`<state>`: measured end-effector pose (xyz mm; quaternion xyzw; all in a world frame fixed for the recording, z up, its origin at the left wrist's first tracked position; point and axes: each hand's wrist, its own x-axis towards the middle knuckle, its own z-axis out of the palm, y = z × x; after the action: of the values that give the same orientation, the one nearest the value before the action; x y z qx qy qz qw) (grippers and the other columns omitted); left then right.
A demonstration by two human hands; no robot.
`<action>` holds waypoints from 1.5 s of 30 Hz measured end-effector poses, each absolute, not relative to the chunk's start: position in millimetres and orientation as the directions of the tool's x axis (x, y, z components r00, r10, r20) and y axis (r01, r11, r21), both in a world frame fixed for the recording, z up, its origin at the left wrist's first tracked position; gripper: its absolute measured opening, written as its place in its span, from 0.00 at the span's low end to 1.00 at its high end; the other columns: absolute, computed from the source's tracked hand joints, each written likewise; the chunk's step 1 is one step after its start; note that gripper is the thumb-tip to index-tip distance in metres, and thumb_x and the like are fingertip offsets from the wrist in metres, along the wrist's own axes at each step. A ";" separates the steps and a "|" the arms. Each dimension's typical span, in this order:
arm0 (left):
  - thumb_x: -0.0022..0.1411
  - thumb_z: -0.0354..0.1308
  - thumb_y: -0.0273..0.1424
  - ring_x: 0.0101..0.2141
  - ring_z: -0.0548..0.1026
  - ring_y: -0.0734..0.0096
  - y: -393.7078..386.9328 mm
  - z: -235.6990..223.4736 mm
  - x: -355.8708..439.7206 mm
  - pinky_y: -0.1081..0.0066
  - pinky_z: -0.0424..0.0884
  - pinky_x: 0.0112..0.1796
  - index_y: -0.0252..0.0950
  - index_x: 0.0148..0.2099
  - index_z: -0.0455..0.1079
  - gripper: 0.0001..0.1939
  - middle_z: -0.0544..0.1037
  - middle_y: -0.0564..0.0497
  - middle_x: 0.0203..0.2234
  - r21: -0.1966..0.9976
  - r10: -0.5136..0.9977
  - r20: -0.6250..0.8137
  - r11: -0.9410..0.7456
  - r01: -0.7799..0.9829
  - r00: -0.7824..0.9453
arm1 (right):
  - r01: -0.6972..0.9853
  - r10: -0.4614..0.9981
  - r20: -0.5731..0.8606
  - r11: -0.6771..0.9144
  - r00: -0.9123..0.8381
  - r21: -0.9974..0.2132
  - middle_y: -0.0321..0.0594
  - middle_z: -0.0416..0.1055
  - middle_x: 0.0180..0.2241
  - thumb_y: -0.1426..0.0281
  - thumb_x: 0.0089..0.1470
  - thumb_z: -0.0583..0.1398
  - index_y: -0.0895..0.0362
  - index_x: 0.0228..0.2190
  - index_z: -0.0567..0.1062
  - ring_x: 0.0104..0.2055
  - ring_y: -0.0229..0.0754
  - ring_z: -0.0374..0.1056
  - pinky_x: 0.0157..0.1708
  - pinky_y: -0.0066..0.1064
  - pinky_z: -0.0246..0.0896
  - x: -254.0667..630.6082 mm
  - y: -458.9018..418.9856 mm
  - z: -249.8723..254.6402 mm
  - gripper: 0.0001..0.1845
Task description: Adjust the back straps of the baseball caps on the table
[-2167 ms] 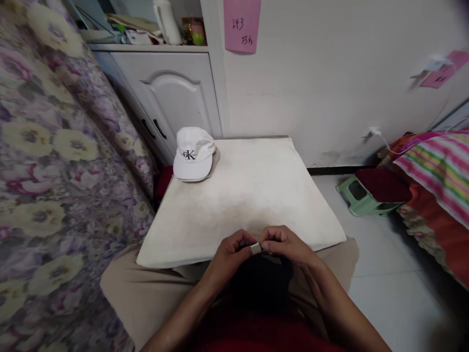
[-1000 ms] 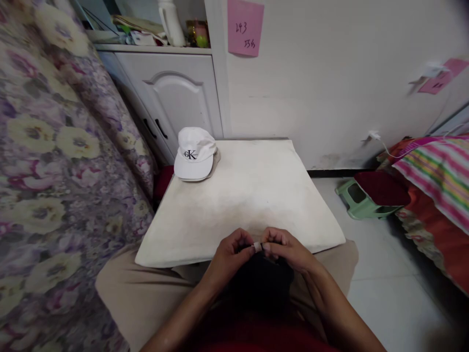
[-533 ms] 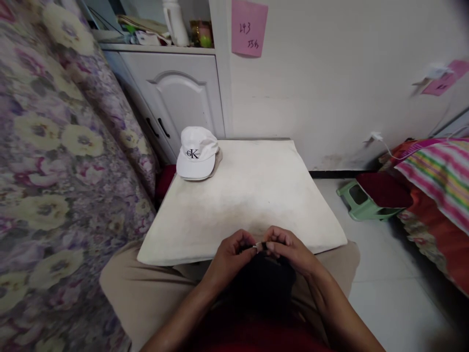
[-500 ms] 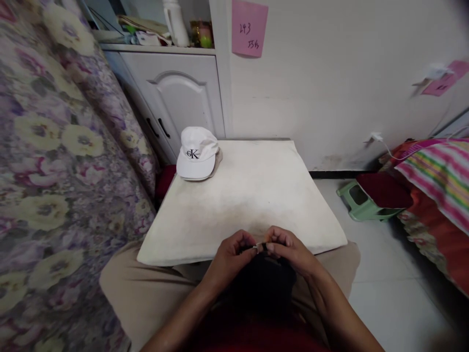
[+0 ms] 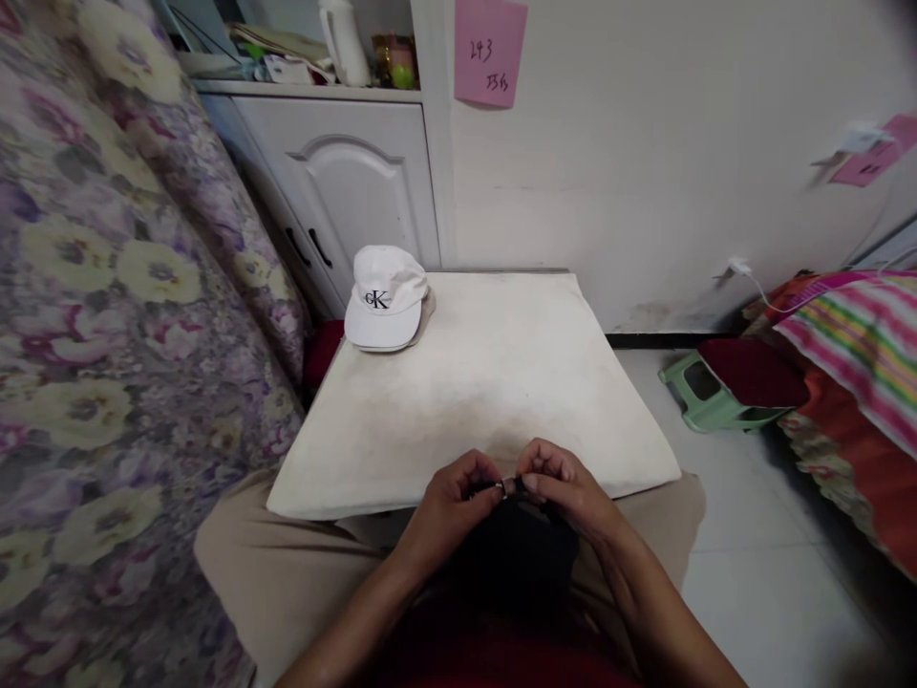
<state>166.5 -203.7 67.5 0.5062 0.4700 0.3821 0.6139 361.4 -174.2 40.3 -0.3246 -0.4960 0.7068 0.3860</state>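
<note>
My left hand and my right hand meet fingertip to fingertip just off the near edge of a white square table. Both are closed in a pinch on a small silvery piece attached to something black that lies in my lap; what the black thing is I cannot make out. A white cap with a black logo sits at the table's far left corner, well away from both hands.
A floral-covered bed or sofa fills the left side. White cabinet doors stand behind the table, with a pink note on the wall. A green stool and striped bedding are at the right.
The silvery piece between my fingertips shows a broad face earlier and only a thin edge now. My hands have stayed at the table's near edge. The cap has not moved.
</note>
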 end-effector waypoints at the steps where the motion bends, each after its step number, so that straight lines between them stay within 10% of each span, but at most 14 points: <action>1: 0.59 0.61 0.33 0.28 0.64 0.74 -203.7 67.1 166.6 0.75 0.57 0.29 0.36 0.35 0.68 0.07 0.69 0.56 0.25 0.981 0.944 -0.190 0.194 0.012 0.270 | -0.217 0.867 -0.077 -0.208 -0.493 -0.954 0.30 0.62 0.22 0.66 0.51 0.65 0.57 0.31 0.71 0.22 0.33 0.53 0.23 0.26 0.44 360.8 -174.2 40.8 0.10; 32: 0.67 0.48 0.36 0.29 0.65 0.71 -204.9 80.4 163.6 0.72 0.60 0.31 0.34 0.33 0.71 0.15 0.71 0.53 0.26 0.985 0.946 -0.167 0.151 0.078 0.278 | -0.180 0.877 -0.079 -0.185 -0.474 -0.966 0.32 0.67 0.26 0.66 0.51 0.66 0.57 0.32 0.73 0.26 0.33 0.58 0.27 0.25 0.50 359.7 -176.1 46.0 0.09; 45: 0.62 0.58 0.36 0.26 0.61 0.76 -206.2 68.8 165.3 0.74 0.55 0.28 0.35 0.33 0.65 0.10 0.68 0.56 0.25 0.975 0.928 -0.210 0.221 -0.001 0.307 | -0.154 0.880 -0.058 -0.147 -0.472 -0.977 0.31 0.63 0.24 0.65 0.52 0.65 0.57 0.33 0.73 0.25 0.33 0.56 0.25 0.25 0.48 368.1 -176.5 44.3 0.09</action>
<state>165.3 -206.2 68.8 0.5043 0.4595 0.3677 0.6320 368.1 -176.5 44.3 -0.3430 -0.5292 0.6751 0.3828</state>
